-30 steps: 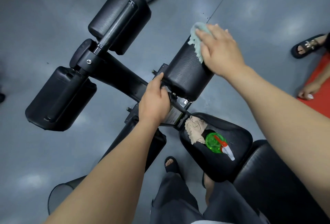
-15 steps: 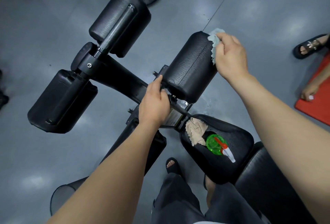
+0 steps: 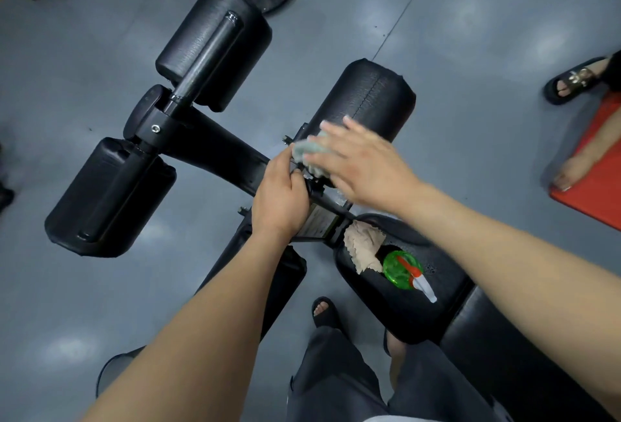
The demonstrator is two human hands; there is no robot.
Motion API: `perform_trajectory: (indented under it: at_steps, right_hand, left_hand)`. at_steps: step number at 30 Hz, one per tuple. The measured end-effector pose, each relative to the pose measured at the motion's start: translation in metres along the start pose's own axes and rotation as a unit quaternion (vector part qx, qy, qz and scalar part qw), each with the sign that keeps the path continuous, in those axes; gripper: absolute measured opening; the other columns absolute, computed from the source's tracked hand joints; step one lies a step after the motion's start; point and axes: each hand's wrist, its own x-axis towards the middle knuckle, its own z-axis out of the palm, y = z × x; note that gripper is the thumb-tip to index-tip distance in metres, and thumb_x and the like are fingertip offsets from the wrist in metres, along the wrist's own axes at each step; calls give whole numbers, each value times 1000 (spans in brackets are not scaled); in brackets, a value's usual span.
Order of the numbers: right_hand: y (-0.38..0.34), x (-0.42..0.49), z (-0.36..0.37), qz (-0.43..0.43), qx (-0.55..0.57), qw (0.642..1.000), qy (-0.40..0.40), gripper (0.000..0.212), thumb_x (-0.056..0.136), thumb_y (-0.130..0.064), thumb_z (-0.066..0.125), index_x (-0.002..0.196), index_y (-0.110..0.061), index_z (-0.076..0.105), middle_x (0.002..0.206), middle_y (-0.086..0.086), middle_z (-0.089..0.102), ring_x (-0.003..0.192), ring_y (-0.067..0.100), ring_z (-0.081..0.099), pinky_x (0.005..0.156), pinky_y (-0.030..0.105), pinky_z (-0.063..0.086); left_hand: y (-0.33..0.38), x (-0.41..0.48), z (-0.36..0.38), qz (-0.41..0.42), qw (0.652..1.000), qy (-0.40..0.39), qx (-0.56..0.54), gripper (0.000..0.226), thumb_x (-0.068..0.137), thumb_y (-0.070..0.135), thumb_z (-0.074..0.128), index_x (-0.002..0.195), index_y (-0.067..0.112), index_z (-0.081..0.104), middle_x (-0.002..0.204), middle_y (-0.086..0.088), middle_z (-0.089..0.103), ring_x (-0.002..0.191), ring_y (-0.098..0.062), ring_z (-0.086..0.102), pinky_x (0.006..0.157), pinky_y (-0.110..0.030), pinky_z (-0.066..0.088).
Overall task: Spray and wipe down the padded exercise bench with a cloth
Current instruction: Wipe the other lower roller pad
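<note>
A black padded roller [image 3: 366, 95] of the exercise bench lies in the middle of the view. My right hand [image 3: 359, 166] presses a pale green cloth [image 3: 309, 149] against the roller's near end, fingers fairly straight and blurred. My left hand [image 3: 282, 196] grips the black metal bar of the frame just below the roller. A beige cloth [image 3: 363, 247] and a green spray bottle [image 3: 403, 270] with a red and white nozzle lie on the black seat pad [image 3: 403, 314].
Two more black roller pads [image 3: 215, 48] [image 3: 107, 196] sit on a bar to the left. The floor is grey. My feet in black sandals [image 3: 324, 314] stand below. Another person's sandalled foot [image 3: 574, 79] and a red mat [image 3: 598, 166] are at the right.
My right hand has swept the green cloth from the roller's far end down to its near end, close to my left hand. The left hand has stayed on the bar.
</note>
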Motion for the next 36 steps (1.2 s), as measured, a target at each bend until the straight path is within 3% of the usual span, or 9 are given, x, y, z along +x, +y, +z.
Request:
perform_trajectory:
  at_steps: [5,8,12,17,21,25,28,32,36]
  right_hand:
    - [67,34,-32,197,-11,980,-8,62,86,-30,27,138,-22,60,146,12,55,142,38,43,120,55,23]
    - [79,42,-35,302,88,949,33,54,93,-22,36,143,-22,55,144,12,51,128,37,52,106,42,41]
    - [74,27,-27,372,181,898,151,45,94,-14,41,134,-20,61,129,10,59,113,26,56,89,23,38]
    - [71,15,-22,459,180,848,193,38,93,-15,42,127,-14,59,125,10,62,111,30,58,89,33,42]
    - [56,20,-14,396,120,885,215,49,91,-7,40,136,-12,58,132,16,60,130,36,50,106,35,38]
    - [36,10,-4,341,102,915,188,63,88,-3,36,148,-15,51,157,15,43,150,41,28,125,41,21]
    - [7,2,6,199,60,969,133,65,84,-4,36,146,-12,54,156,10,46,149,43,29,124,55,21]
    - [-27,-2,15,24,39,998,51,46,92,-11,41,129,-13,68,142,9,60,143,40,43,121,56,29]
    - [20,30,-8,60,-49,997,5,49,91,-25,34,128,-21,66,134,5,64,140,42,44,120,58,22]
  left_hand:
    - [-1,-1,1,-16,1000,5,-5,52,99,30,33,148,44,39,146,12,51,130,-14,51,108,-42,43]
    - [-2,-1,0,-12,1000,3,-9,52,98,32,32,147,45,39,144,12,52,127,-14,52,107,-45,45]
    - [-3,-1,0,-10,1000,2,-4,52,101,30,32,151,42,35,151,14,46,133,-13,48,106,-36,41]
    - [-3,0,1,0,1000,10,4,51,103,30,34,153,38,36,153,13,45,134,-12,47,105,-31,38]
    - [-4,1,1,-4,1000,8,5,52,101,30,34,152,38,37,150,13,48,134,-12,48,111,-39,40]
    - [-3,0,1,-1,1000,9,8,51,101,29,34,152,38,38,152,14,46,135,-10,47,110,-36,40]
    - [-4,1,1,-2,1000,8,6,50,100,31,34,149,40,39,147,13,50,131,-11,50,109,-40,43]
    - [-3,2,1,11,1000,2,-2,46,96,31,32,138,43,47,135,15,56,120,-10,55,99,-46,50]
    - [-6,2,2,9,1000,11,10,48,99,28,34,145,38,44,139,10,55,123,-14,54,103,-43,47]
